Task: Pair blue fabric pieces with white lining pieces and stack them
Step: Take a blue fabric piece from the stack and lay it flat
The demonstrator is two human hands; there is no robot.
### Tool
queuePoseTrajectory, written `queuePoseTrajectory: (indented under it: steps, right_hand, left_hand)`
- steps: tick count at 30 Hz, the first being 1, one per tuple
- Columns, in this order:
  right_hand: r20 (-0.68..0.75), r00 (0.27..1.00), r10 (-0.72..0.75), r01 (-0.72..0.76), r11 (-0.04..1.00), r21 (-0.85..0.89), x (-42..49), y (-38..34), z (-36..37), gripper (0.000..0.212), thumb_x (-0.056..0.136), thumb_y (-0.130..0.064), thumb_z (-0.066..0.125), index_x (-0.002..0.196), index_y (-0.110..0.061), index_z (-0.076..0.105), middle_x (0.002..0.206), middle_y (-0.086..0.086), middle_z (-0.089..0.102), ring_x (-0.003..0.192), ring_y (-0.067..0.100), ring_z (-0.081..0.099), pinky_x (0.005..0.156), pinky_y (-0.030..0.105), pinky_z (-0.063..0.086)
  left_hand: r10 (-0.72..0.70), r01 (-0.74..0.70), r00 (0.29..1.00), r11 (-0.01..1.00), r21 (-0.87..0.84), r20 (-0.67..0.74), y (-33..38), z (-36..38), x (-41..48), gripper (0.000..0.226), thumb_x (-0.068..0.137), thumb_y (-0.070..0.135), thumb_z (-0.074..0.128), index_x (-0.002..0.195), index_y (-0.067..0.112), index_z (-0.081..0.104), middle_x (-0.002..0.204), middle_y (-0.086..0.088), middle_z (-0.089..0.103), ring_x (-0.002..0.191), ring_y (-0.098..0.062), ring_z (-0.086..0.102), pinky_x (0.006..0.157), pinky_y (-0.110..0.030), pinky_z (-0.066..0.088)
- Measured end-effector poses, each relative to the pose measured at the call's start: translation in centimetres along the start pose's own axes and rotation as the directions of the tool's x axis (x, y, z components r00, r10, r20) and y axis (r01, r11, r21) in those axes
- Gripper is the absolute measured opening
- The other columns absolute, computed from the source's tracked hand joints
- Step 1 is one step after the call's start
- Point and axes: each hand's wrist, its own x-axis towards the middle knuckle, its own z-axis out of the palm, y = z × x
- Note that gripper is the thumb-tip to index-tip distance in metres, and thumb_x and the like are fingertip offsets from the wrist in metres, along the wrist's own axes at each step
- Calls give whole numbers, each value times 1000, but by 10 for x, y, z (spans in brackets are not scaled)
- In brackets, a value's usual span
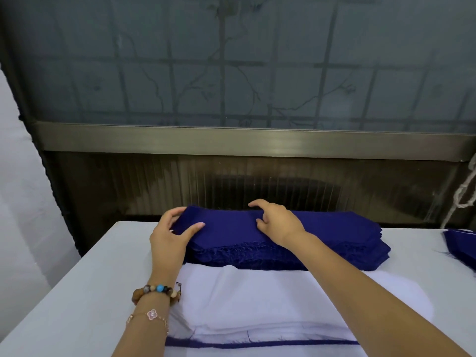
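Left hand [171, 237] and right hand [277, 222] extended, fingers curled.

Matt woven cloth in the blue fabric stack [334, 228], fuzzy and frayed along the near edge. Thin, smooth, matt cloth in the white lining pieces [270, 300]. Plain matt white over the bench [77, 292]. Brushed, dull-sheened metal on the far window rail [231, 140]; frosted glass [231, 73] above, ribbed translucent panel [257, 186] below. Glossy beads on the bracelet [154, 292], near a fine metal chain [152, 315].

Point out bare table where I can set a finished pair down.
Bare table runs left of the white lining pile and blue stack. A narrower strip lies between that stack and the second blue pile at right. The middle is crowded.
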Motion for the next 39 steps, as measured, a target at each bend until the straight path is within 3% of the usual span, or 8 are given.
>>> queuePoseTrajectory:
  steps: [7,14,20,23,28,33,36,39]
  right_hand:
    - [-29,988,-150,151,988,20,11,-15,18,52,97,-25,55,142,-41,35,83,-12,46,74,6,50,70,31,53]
    - [55,987,-153,153,988,-4,16,-11,20,57,100,-21,45,145,-48,24,90,-9,46,78,12,55,66,31,50]
    - [7,987,-161,161,987,-31,12,-10,24,53,100,-20,41,143,-50,30,92,-10,46,77,13,55,65,31,49]
    - [-43,984,-171,170,985,-14,11,-8,28,52,100,-20,42,140,-53,33,88,-13,45,74,10,53,62,26,47]
    - [-78,982,-172,172,985,-11,9,-6,32,54,100,-21,44,139,-56,33,85,-13,44,71,8,51,54,17,38]
    - [-62,987,-148,147,989,-12,9,-8,30,52,100,-21,44,140,-53,34,90,-10,48,75,10,54,62,27,48]
    - [-44,988,-146,144,989,-32,9,-9,29,54,100,-19,42,142,-52,31,93,-9,48,76,12,55,64,31,50]
    - [-26,988,-154,152,984,-88,10,-12,29,62,99,-13,40,145,-51,23,98,-7,44,71,14,53,58,28,45]
  left_hand:
    - [-18,13,987,999,-35,-161,2,-1,-2,11,78,18,79,81,23,69,73,10,69,71,-4,65,57,-11,49]
    - [67,-74,988,996,-50,-138,1,-2,-4,9,86,18,70,90,26,71,78,13,70,78,1,64,63,-10,50]
    - [188,-170,973,977,130,-136,2,0,-2,16,92,13,62,105,11,71,92,2,53,86,-19,56,70,-7,45]
    - [234,-201,956,962,186,-177,6,-3,-4,28,89,13,67,116,19,67,91,4,59,81,-11,55,70,-9,44]
    - [169,-152,967,983,103,-192,6,-8,-8,11,88,12,68,88,23,64,84,8,68,85,-14,64,70,-14,46]
    - [374,-306,920,873,380,-118,3,-9,-3,18,89,6,64,96,17,77,126,0,62,112,-21,47,87,-25,38]
    - [447,-380,889,843,380,-103,4,-11,-3,24,89,5,63,106,18,75,118,-3,60,106,-19,45,84,-27,42]
    - [368,-351,928,914,202,-54,4,-8,-6,23,90,2,61,104,17,73,101,1,66,95,-11,56,81,-19,51]
